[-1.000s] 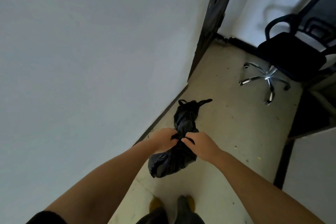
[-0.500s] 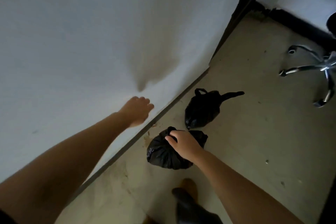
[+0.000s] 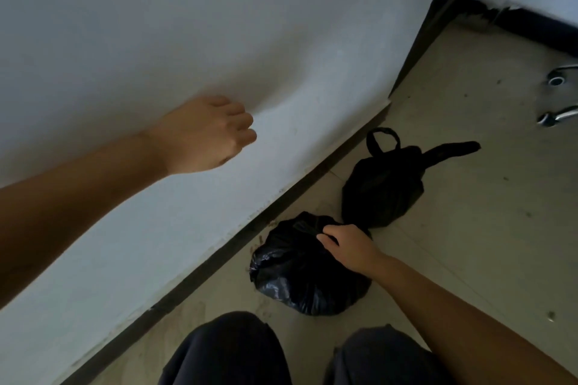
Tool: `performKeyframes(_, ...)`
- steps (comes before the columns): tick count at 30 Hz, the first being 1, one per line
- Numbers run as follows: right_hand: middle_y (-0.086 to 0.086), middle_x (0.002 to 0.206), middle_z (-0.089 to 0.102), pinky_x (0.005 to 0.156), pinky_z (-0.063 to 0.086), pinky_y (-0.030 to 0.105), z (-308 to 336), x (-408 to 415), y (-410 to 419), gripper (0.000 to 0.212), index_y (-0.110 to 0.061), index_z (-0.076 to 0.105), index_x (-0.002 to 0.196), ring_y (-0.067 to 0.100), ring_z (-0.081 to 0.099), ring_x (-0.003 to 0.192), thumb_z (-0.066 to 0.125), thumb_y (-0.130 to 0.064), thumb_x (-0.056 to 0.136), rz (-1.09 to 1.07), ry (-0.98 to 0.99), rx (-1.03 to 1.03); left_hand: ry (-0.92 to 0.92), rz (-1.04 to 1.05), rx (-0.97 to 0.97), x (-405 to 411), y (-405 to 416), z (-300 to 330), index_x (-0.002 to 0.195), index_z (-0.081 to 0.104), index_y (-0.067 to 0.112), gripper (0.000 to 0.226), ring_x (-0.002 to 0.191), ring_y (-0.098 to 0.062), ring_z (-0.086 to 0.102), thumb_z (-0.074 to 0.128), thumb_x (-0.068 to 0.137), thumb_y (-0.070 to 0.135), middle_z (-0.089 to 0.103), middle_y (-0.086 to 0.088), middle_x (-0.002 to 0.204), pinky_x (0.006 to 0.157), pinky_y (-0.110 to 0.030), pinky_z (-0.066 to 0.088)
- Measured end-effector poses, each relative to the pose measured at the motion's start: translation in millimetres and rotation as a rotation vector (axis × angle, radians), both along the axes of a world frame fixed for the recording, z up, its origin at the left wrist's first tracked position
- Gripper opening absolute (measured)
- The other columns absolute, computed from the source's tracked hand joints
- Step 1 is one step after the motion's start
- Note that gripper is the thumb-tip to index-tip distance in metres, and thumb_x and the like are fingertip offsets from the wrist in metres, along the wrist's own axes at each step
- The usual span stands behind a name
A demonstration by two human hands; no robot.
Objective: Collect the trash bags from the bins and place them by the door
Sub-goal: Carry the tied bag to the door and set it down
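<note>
Two tied black trash bags lie on the floor along the white wall's dark skirting. The nearer bag [image 3: 300, 272] sits just in front of my knees, and my right hand [image 3: 350, 247] grips its gathered top. The farther bag [image 3: 383, 191] rests right behind it, its knotted handles pointing away. My left hand [image 3: 209, 134] is held up against the white wall, fingers curled, with nothing in it.
The white wall [image 3: 219, 25] fills the left side, ending at a dark door frame [image 3: 438, 19] at upper right. Chrome legs of a swivel chair [image 3: 560, 97] show at the right edge. My bent knees [image 3: 231, 353] are at the bottom.
Both hands held the bag in the air a second ago. The bag now rests on the floor beside the other one, my left hand has let go and moved to the wall, and I have crouched lower.
</note>
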State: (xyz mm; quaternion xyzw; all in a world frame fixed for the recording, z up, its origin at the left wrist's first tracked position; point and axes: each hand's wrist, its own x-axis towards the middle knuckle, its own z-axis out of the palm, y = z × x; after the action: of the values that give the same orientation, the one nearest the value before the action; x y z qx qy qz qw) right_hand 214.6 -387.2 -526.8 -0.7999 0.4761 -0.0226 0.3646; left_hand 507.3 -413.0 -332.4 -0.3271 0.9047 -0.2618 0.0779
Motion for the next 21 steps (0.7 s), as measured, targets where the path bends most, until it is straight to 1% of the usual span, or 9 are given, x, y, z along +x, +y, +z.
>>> performKeyframes(7,-0.001,0.06,0.042,0.055,0.033,0.03,13,-6,2,0.04,-0.015,0.035,0.062,0.018,0.047,0.06,0.042,-0.033,0.098,0.005,0.117,0.082,-0.028,0.102,0.087,-3,3,4,0.066,0.057,0.011,0.025,0.066,-0.029,0.058,0.039,0.084,0.01,0.057,-0.006,0.066,0.068,-0.036,0.051)
performKeyframes(9,0.003,0.071,0.05,0.064,0.039,0.032,37,-8,4,0.036,-0.015,0.043,0.068,0.023,0.057,0.075,0.041,-0.035,0.098,0.011,0.194,0.161,-0.044,0.155,0.161,-8,5,11,0.064,0.056,0.012,0.019,0.064,-0.028,0.057,0.046,0.08,0.009,0.056,-0.005,0.064,0.067,-0.034,0.051)
performKeyframes(10,0.007,0.087,0.057,0.074,0.044,0.033,52,-10,4,0.031,-0.011,0.053,0.083,0.026,0.059,0.091,0.041,-0.036,0.098,0.026,0.242,0.206,-0.062,0.189,0.223,-11,7,14,0.062,0.057,0.013,0.016,0.063,-0.027,0.058,0.051,0.077,0.01,0.056,-0.004,0.062,0.067,-0.032,0.05)
performKeyframes(11,0.011,0.11,0.058,0.087,0.045,0.035,69,-12,4,0.034,-0.009,0.055,0.109,0.028,0.056,0.109,0.041,-0.037,0.097,0.047,0.284,0.244,-0.068,0.216,0.281,-15,9,17,0.062,0.059,0.014,0.012,0.063,-0.026,0.059,0.056,0.073,0.013,0.057,-0.003,0.061,0.068,-0.031,0.05)
performKeyframes(12,0.013,0.131,0.049,0.099,0.042,0.039,89,-14,3,0.045,-0.012,0.044,0.133,0.03,0.047,0.123,0.041,-0.038,0.097,0.071,0.323,0.267,-0.081,0.241,0.319,-19,10,22,0.064,0.063,0.015,0.008,0.065,-0.024,0.061,0.059,0.07,0.016,0.059,-0.001,0.063,0.07,-0.029,0.05)
performKeyframes(14,0.012,0.146,0.036,0.107,0.038,0.043,133,-18,0,0.058,-0.019,0.022,0.148,0.031,0.038,0.132,0.041,-0.038,0.097,0.109,0.363,0.276,-0.122,0.349,0.412,-28,11,38,0.087,0.069,0.017,0.015,0.086,-0.021,0.063,0.057,0.079,0.022,0.066,-0.001,0.084,0.085,-0.031,0.047)
performKeyframes(16,0.012,0.146,0.037,0.106,0.039,0.046,180,-20,-8,0.059,-0.022,0.019,0.149,0.031,0.039,0.132,0.042,-0.037,0.097,0.148,0.395,0.244,-0.14,0.489,0.57,-40,11,59,0.119,0.057,0.013,0.03,0.111,-0.025,0.053,0.043,0.093,0.02,0.059,-0.007,0.115,0.098,-0.035,0.04)
performKeyframes(18,0.011,0.146,0.037,0.105,0.039,0.046,227,-22,-16,0.057,-0.023,0.02,0.149,0.032,0.038,0.132,0.041,-0.037,0.097,0.186,0.44,0.207,-0.151,0.585,0.677,-58,10,89,0.129,0.047,0.011,0.034,0.119,-0.027,0.046,0.039,0.096,0.016,0.05,-0.011,0.127,0.098,-0.036,0.039)
performKeyframes(21,0.01,0.147,0.036,0.104,0.039,0.046,296,-21,-27,0.055,-0.021,0.023,0.148,0.031,0.039,0.132,0.04,-0.036,0.098,0.226,0.479,0.17,-0.1,0.59,0.703,-90,14,137,0.13,0.043,0.012,0.035,0.12,-0.026,0.043,0.041,0.096,0.02,0.047,-0.01,0.13,0.096,-0.035,0.038)
